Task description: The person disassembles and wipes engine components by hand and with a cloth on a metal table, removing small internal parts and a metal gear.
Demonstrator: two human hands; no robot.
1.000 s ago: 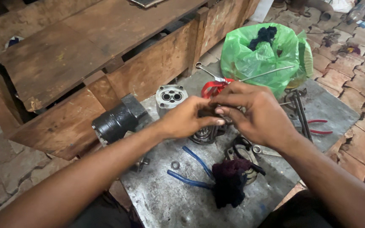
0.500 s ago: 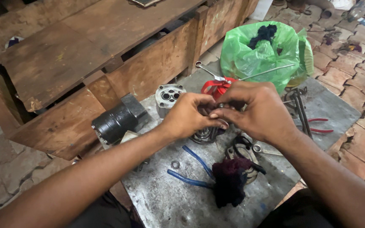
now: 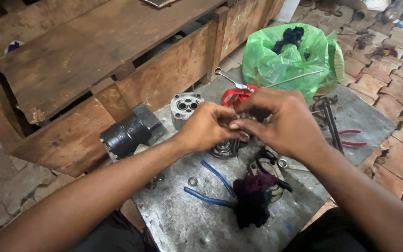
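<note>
At the left of the grey metal surface lies a black cylinder, and just beyond it stands a pale metal block with round bores in its top face. The left hand comes in next, its fingertips pinched closed on something small that meets the fingers of the right hand; what sits between them is hidden by the knuckles, so I cannot tell its shape. Directly beneath both grips stands a round steel part, touching or nearly touching the fingers. It looks heavy, stiff and probably oily, so it would likely be slippery on its smooth faces; the rim and outer wall seem the safest places to take hold. The small piece in the fingertips is probably light and easy to drop. Nearer the person lie blue-handled pliers and a dark rag. Further right sit a green plastic bag and red-handled pliers.
</note>
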